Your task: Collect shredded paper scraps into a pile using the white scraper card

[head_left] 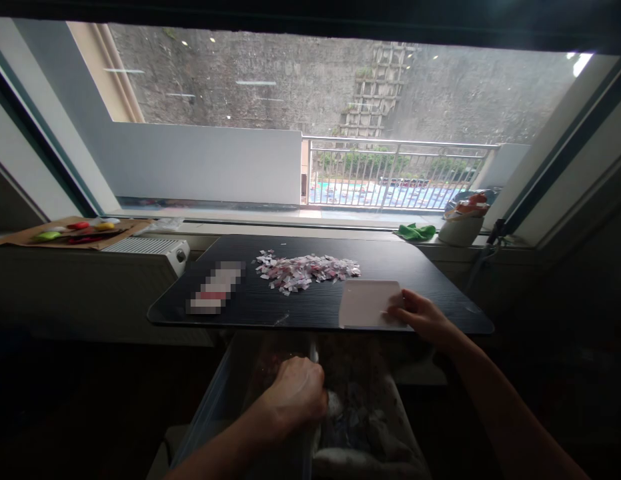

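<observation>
On the front right of the dark tabletop [310, 313] lies a shallow white rectangular tray [367, 303]. My right hand [420, 317] grips its right edge, thumb and fingers closed on it. A loose pile of small pale paper-like pieces [310, 268] is spread across the middle of the table, behind the tray. Below the table's front edge, my left hand [297, 390] is closed in a fist over a clear plastic container or bag [225, 400]. Whatever the fist holds is hidden. Crumpled whitish material [355, 460] shows in the dim space to the right of that hand.
A blurred-out card or packet [215, 290] lies at the table's left. Beyond the table run a windowsill with a green cloth [415, 231] and a white pot [460, 228]. A radiator [145, 250] stands left, with a brown board [65, 233] holding colourful items.
</observation>
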A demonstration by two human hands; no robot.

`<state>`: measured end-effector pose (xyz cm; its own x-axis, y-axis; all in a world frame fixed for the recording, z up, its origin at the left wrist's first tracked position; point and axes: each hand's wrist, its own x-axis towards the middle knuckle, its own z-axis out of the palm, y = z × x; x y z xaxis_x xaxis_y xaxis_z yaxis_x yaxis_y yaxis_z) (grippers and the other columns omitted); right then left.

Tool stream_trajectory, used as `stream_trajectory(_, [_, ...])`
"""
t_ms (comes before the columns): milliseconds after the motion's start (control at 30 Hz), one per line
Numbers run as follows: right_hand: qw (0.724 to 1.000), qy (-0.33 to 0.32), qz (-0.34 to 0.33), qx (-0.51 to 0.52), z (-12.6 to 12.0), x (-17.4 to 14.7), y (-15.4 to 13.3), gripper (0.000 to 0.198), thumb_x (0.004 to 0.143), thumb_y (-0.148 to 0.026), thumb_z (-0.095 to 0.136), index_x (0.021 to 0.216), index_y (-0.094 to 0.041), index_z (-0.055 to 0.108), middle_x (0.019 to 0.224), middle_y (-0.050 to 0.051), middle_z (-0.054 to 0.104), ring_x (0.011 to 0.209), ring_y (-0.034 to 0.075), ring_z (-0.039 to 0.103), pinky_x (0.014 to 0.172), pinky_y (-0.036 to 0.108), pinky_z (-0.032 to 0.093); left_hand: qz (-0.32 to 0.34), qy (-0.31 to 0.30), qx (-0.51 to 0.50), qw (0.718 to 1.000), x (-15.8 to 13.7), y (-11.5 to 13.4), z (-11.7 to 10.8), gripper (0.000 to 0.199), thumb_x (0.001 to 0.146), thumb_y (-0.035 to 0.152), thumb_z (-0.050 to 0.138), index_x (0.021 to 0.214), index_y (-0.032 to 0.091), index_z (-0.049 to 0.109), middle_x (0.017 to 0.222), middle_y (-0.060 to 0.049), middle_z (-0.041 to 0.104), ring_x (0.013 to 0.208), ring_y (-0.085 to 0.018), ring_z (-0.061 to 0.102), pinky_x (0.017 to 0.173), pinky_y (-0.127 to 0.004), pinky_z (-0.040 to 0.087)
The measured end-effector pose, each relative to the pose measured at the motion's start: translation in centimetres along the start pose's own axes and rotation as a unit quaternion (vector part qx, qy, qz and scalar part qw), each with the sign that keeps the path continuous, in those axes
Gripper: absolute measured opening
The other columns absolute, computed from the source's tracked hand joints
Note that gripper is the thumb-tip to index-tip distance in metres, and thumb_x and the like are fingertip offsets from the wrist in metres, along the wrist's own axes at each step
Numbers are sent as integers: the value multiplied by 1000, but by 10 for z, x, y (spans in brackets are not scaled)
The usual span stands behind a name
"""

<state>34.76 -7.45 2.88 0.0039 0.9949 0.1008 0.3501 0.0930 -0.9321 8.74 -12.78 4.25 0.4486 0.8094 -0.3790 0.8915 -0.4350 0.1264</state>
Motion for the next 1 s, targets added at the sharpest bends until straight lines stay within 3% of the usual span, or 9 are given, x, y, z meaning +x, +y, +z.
stream_trajectory(167, [999,7,-13,-41,2,6,4,22,64,-33,65,77,-18,56,69,-1,61,63,14,58,57,25,45,15,11,-2,1000,0,-1,3,34,71,21,41,86,9,69,84,-20,67,82,-31,64,72,-40,50])
stream_trajectory(267, [1000,-19,-3,-18,1,6,5,25,64,-34,65,81,-18,57,75,1,63,68,15,59,62,26,46,16,2,-5,1000,-2,0,2,34,70,20,41,86,9,69,84,-20,68,82,-31,64,72,-41,50])
stream_trajectory(467, [1000,5,9,12,1,6,4,26,62,-34,67,79,-17,57,73,1,64,66,15,60,60,26,47,26,5,-14,1000,-3,2,-1,33,70,19,43,86,8,69,85,-20,68,83,-31,64,73,-41,50])
stream_trajectory(567, [1000,2,-1,21,15,14,-6,25,64,-32,65,83,-18,57,76,2,65,68,15,61,61,26,48,21,0,-15,1000,-2,4,-1,32,69,19,45,87,7,70,85,-20,68,84,-32,64,73,-42,50])
stream_trajectory(667, [998,54,-31,7,42,34,-19,23,66,-33,61,83,-18,54,77,3,65,69,17,62,64,29,49,24,7,-20,999,-1,4,1,33,69,19,45,87,7,70,85,-20,68,84,-33,64,74,-42,50])
stream_trajectory(833, [983,134,-74,-105,85,67,-29,17,68,-30,56,82,-20,52,77,3,64,69,18,60,65,33,47,21,6,-10,1000,2,2,5,32,70,21,47,88,8,69,85,-20,68,85,-32,64,74,-41,51])
stream_trajectory(1000, [984,74,-95,-128,86,56,-35,19,69,-31,56,84,-21,54,75,2,64,66,17,59,62,31,47,24,-7,-20,999,0,2,3,31,69,19,46,87,9,70,85,-20,68,83,-31,64,73,-38,50])
